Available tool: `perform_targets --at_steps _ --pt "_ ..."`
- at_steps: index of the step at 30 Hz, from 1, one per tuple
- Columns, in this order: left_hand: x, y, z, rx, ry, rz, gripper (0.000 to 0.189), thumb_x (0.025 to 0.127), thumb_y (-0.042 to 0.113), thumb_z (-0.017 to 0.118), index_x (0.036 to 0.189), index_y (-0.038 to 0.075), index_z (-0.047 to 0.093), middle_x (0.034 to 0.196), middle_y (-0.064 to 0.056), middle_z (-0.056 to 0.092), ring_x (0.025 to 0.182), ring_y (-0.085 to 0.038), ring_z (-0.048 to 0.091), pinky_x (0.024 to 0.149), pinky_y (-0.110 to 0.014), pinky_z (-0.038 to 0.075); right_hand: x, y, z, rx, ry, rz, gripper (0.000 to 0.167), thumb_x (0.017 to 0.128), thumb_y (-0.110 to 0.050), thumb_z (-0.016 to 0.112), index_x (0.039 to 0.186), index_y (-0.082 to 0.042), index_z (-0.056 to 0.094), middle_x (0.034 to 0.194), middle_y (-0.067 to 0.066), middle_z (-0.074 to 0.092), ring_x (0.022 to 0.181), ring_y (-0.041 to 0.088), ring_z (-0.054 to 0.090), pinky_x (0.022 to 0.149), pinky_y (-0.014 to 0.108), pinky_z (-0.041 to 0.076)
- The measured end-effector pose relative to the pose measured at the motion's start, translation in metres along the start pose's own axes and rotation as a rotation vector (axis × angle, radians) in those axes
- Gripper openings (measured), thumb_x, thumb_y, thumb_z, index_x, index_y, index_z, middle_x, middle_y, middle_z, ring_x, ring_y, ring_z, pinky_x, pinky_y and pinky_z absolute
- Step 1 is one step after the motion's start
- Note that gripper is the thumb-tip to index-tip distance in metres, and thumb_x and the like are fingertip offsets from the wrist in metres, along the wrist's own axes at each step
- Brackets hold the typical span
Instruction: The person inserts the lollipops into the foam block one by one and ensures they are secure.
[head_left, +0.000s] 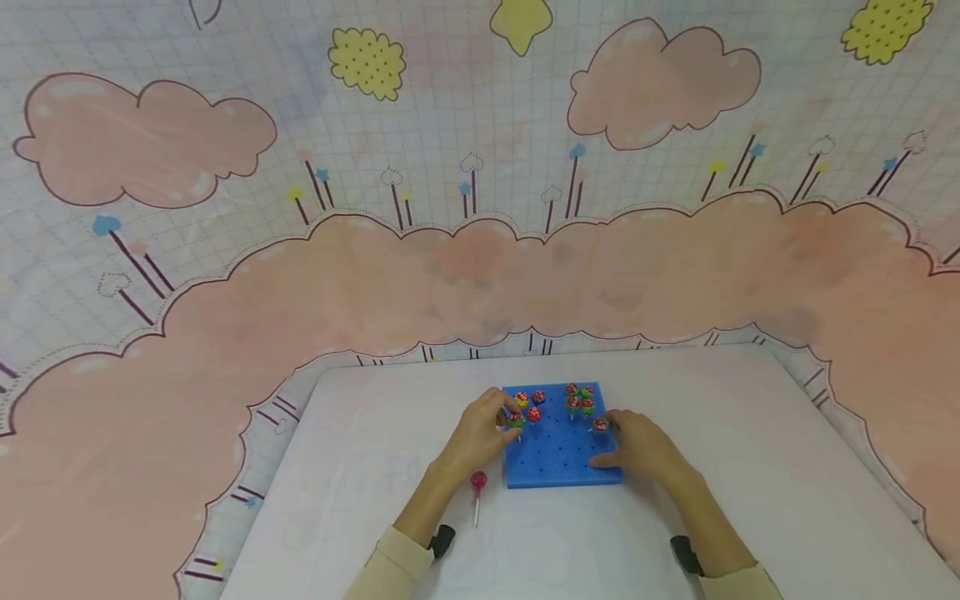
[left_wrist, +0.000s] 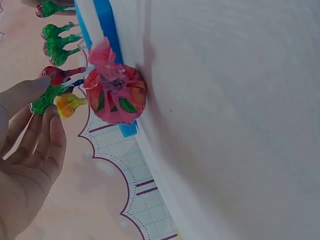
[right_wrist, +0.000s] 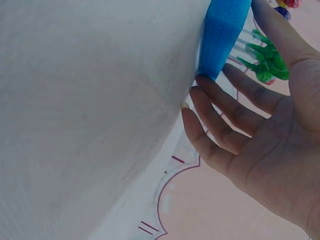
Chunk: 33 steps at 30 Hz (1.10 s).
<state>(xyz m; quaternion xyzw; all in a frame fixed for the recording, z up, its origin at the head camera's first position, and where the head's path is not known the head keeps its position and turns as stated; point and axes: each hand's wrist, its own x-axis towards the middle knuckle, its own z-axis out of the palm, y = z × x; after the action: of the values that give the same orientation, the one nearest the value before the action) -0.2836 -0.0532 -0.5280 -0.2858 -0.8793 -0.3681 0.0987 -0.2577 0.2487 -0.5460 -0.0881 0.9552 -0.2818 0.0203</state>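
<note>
My left hand [head_left: 477, 429] pinches a green-wrapped lollipop [left_wrist: 47, 97] between thumb and fingers, over the left part of a blue pegboard [head_left: 555, 475] with rows of small holes. Close beside it stand a yellow lollipop [left_wrist: 69, 104], a red lollipop [head_left: 534, 413] and a dark blue one [head_left: 538, 397], sticks down in the board. At the board's right side my right hand [head_left: 648, 446] holds the edge, thumb over the top and fingertips against the side. A lollipop [head_left: 600, 426] leans by its index finger, and several green lollipops [right_wrist: 267, 62] stand upright farther back.
A pink-red lollipop [head_left: 478, 481] lies on the white table [head_left: 360, 467], left of the board's front corner, its white stick towards me; it looms large in the left wrist view [left_wrist: 116, 97]. A printed cloth [head_left: 525, 275] with clouds hangs behind the table.
</note>
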Motion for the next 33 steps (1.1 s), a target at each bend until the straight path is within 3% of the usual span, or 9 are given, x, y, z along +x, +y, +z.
perform_targets --at_steps 9,19,28,33 --pt "-0.007 0.004 0.0 -0.006 -0.067 -0.036 0.029 0.088 0.006 0.083 0.11 0.011 0.065 0.108 -0.001 0.062 0.094 -0.017 0.063 0.082 -0.025 0.056 -0.01 -0.007 0.0 0.003 0.0 0.014 0.089 0.074 -0.044 0.094 0.138 0.007 0.059 0.135 0.027 0.063 0.13 0.048 0.056 0.105 0.062 0.047" --pt "-0.017 0.011 -0.005 -0.008 -0.089 -0.026 0.03 0.088 0.005 0.083 0.11 0.014 0.064 0.109 -0.001 0.061 0.094 -0.016 0.064 0.083 -0.025 0.057 -0.023 -0.016 0.004 0.001 -0.004 0.051 0.089 0.074 -0.044 0.093 0.138 0.007 0.059 0.134 0.026 0.064 0.13 0.048 0.056 0.105 0.063 0.047" --pt "-0.019 0.015 -0.013 0.006 -0.098 -0.06 0.025 0.09 0.01 0.082 0.11 0.014 0.067 0.115 -0.011 0.06 0.101 -0.02 0.066 0.086 -0.028 0.057 -0.024 -0.018 0.004 -0.005 -0.002 0.052 0.09 0.074 -0.047 0.093 0.137 0.007 0.058 0.133 0.027 0.064 0.129 0.049 0.056 0.103 0.063 0.048" --pt "-0.022 0.016 -0.02 0.011 -0.087 -0.072 0.026 0.09 0.013 0.083 0.112 0.014 0.068 0.117 -0.006 0.061 0.104 -0.02 0.065 0.087 -0.03 0.058 -0.024 -0.017 0.004 -0.016 -0.004 0.057 0.091 0.074 -0.048 0.093 0.138 0.007 0.058 0.133 0.027 0.064 0.128 0.049 0.056 0.103 0.063 0.048"
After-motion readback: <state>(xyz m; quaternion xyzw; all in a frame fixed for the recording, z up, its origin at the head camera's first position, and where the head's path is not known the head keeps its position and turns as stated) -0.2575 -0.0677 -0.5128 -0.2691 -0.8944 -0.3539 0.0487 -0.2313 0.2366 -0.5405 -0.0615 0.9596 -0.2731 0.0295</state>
